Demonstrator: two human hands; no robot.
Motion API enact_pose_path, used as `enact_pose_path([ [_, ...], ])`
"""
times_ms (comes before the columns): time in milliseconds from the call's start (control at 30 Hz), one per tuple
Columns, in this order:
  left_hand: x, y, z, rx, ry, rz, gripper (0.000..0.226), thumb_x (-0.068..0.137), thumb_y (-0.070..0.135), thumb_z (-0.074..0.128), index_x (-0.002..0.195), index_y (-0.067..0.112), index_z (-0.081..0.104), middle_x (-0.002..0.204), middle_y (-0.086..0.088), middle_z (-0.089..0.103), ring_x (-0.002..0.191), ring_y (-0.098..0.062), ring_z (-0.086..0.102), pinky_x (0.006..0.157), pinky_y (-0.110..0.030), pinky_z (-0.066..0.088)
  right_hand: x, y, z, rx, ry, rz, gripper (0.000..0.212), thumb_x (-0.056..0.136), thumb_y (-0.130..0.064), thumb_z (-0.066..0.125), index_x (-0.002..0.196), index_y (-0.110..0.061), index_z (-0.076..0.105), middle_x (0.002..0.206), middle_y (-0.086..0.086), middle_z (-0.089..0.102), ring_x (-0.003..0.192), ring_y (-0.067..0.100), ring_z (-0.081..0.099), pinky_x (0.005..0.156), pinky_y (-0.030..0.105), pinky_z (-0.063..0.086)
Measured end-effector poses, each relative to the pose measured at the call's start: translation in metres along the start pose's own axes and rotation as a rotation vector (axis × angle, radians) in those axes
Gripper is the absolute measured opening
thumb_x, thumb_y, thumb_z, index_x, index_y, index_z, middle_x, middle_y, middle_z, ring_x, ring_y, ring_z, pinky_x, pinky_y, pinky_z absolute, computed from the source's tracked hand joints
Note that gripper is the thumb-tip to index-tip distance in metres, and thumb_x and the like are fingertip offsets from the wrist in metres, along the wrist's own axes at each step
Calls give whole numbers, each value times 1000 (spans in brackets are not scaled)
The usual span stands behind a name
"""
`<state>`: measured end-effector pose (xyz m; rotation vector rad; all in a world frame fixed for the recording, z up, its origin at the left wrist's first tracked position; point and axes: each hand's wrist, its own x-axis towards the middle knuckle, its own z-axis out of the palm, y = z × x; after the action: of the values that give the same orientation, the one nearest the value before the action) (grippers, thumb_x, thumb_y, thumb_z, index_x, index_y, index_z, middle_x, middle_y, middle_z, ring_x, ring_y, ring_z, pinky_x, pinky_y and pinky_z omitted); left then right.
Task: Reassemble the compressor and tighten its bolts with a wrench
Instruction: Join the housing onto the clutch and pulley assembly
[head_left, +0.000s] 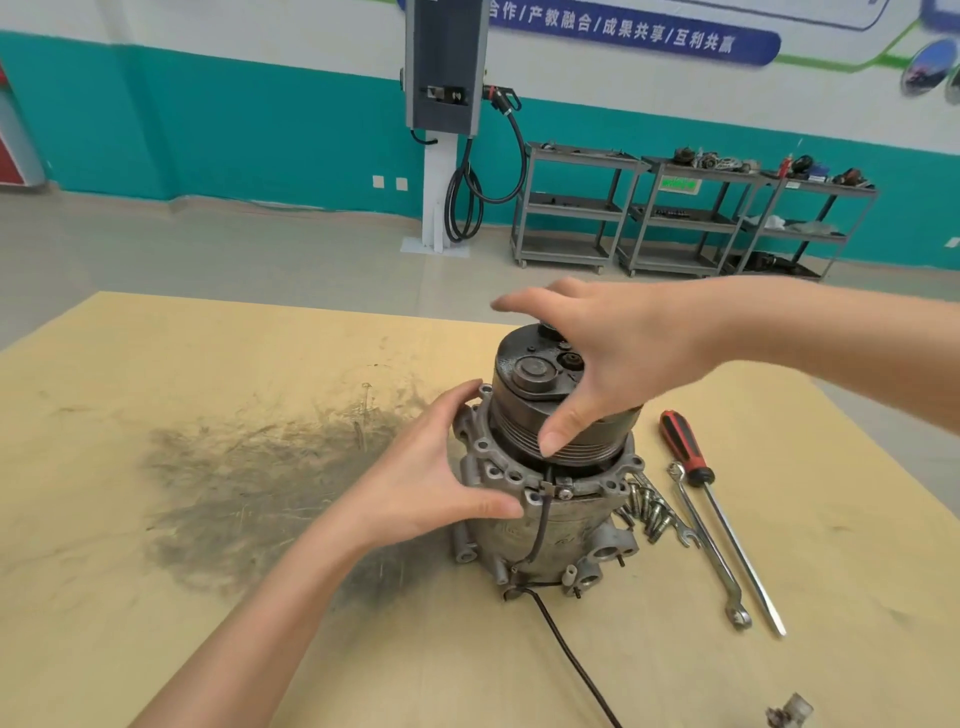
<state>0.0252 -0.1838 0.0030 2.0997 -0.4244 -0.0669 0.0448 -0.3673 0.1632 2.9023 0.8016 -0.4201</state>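
- Compressor (550, 499) stands upright on the yellowish table (156, 571), right of centre, beside a dark grease smear (244, 488).
- Left hand (431, 467) grips the flanged housing rim, fingers and thumb curled round it.
- Right hand (602, 353) grasps the pulley (524, 395) from above, thumb pressed against its grooves.
- Bolts (647, 512) lie just right of the base; wrench (706, 545) and red-handled screwdriver (722, 514) lie beside them.
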Motion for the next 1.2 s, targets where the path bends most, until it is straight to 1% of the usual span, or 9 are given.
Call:
enact_pose_path([
  [133, 5, 2, 2, -42, -22, 3, 124, 43, 64, 80, 149, 33, 23, 146, 15, 37, 135, -6, 37, 113, -38, 34, 10, -4, 7, 59, -111, 106, 128, 35, -81, 70, 143, -55, 6, 144, -8, 23, 130, 32, 42, 99, 48, 49],
  [233, 8, 2, 0, -36, -54, 20, 117, 45, 65, 78, 145, 39, 23, 136, 22, 38, 130, -1, 38, 111, -34, 36, 15, -6, 16, 154, -107, 174, 109, 50, -65, 84, 134, -59, 14, 133, -7, 24, 120, 32, 44, 87, 46, 57],
  [300, 11, -1, -1, -40, -76, 19, 121, 47, 66, 79, 148, 34, 21, 143, 17, 36, 133, -4, 36, 113, -37, 35, 16, -6, 18, 172, -82, 186, 98, 57, -57, 84, 131, -56, 18, 127, -4, 26, 116, 32, 45, 84, 45, 58],
  [533, 19, -10, 5, -67, -47, 59, 118, 47, 65, 78, 147, 32, 24, 142, 12, 41, 131, -7, 41, 111, -41, 38, 12, -2, 22, 179, 54, 109, 95, 61, -50, 80, 137, -47, 23, 118, -4, 35, 105, 23, 51, 83, 35, 57],
  [667, 21, -15, 6, -86, -38, 93, 112, 50, 64, 78, 145, 34, 27, 138, 17, 43, 129, -3, 43, 109, -39, 39, 13, 0, 19, 148, 50, 87, 94, 60, -52, 80, 135, -46, 25, 119, -3, 37, 103, 21, 53, 78, 27, 53],
  [833, 22, -16, 5, -70, -40, 120, 102, 53, 65, 76, 141, 37, 30, 132, 21, 46, 123, 0, 46, 105, -36, 43, 14, 1, 16, 107, 30, 37, 94, 56, -55, 77, 133, -44, 25, 119, -3, 39, 102, 17, 52, 78, 21, 49],
  [1000, 22, -17, 4, -40, -53, 135, 113, 53, 70, 73, 148, 31, 24, 142, 14, 40, 133, -7, 38, 111, -41, 37, 13, 1, 11, 63, -1, -13, 93, 56, -56, 76, 132, -44, 23, 120, -3, 39, 101, 14, 53, 68, 8, 41],
  [1067, 21, -18, 4, -24, -58, 131, 114, 54, 72, 72, 149, 32, 23, 142, 14, 39, 135, -9, 34, 112, -43, 36, 12, 0, 10, 38, -11, -40, 93, 56, -57, 76, 131, -46, 22, 120, -3, 38, 102, 15, 54, 71, 9, 44],
  [1200, 20, -19, 4, -46, -45, 134, 107, 55, 70, 74, 144, 34, 27, 135, 21, 41, 133, -8, 36, 111, -43, 37, 11, -1, 6, 2, -34, -85, 93, 52, -59, 73, 127, -50, 21, 119, -4, 38, 104, 18, 55, 83, 22, 51],
])
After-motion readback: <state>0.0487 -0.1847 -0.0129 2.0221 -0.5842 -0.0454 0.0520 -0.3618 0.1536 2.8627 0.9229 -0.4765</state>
